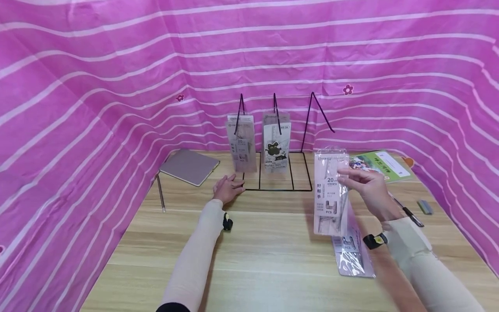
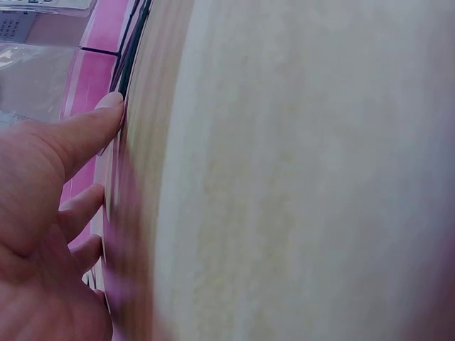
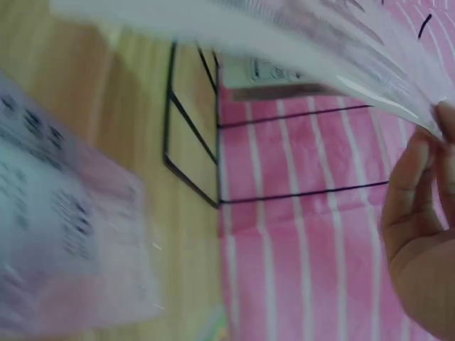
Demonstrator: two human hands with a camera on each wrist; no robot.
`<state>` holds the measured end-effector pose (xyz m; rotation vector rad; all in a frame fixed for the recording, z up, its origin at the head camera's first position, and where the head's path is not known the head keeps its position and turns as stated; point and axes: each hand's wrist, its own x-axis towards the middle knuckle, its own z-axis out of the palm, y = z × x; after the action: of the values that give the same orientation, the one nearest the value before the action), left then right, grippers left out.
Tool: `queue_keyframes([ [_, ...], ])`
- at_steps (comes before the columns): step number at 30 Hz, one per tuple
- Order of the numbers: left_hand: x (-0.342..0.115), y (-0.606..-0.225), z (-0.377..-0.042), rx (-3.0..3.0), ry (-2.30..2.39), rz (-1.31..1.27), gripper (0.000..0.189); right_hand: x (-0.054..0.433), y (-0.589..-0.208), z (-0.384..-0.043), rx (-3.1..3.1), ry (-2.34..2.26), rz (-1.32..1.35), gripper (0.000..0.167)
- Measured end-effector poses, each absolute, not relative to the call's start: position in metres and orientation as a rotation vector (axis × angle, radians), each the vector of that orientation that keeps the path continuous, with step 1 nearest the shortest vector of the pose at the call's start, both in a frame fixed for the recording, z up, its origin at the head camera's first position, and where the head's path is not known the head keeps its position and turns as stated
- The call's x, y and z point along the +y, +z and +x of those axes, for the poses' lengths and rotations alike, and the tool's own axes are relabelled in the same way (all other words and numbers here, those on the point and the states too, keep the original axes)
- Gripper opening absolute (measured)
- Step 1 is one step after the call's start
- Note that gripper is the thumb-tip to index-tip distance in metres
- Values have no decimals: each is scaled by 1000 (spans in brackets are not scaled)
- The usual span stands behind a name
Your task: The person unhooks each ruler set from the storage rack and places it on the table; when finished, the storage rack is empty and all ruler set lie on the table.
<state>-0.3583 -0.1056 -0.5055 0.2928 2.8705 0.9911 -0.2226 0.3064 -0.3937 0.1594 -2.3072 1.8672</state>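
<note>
My right hand [image 1: 370, 190] pinches a clear-packed ruler set [image 1: 325, 186] by its right edge, holding it upright above the table. Below it a second packed ruler set [image 1: 356, 260] lies on the wood. A black wire display rack [image 1: 278, 190] stands at the back with three raised hooks. Packed ruler sets [image 1: 244, 162] hang on its left hook, and others [image 1: 283, 134], the front one with a dark cartoon print, on the middle hook. The right hook bears nothing. My left hand [image 1: 228, 189] rests at the rack's front left corner, its thumb [image 2: 96, 128] against the base wire.
At the back left lies a grey notebook [image 1: 190, 167], with a pencil [image 1: 160, 193] beside it. To the right are a green booklet [image 1: 390, 167], a black pen [image 1: 412, 216] and a small blue-green block [image 1: 425, 207]. Pink striped cloth [image 1: 253, 43] walls in the table.
</note>
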Motion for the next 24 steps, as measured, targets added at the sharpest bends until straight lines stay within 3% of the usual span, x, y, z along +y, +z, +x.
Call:
queue_keyframes([
  [8,-107,-505,-359,2869,971,298,41,300,-429,-222,-2489,2141,-94,26],
  [13,-107,-507,-361,2861,974,298,42,288,-449,-223,-2601,2194,-199,30],
  [24,-108,-507,-363,2852,998,320,42,271,-471,-226,-2813,1902,-201,32],
])
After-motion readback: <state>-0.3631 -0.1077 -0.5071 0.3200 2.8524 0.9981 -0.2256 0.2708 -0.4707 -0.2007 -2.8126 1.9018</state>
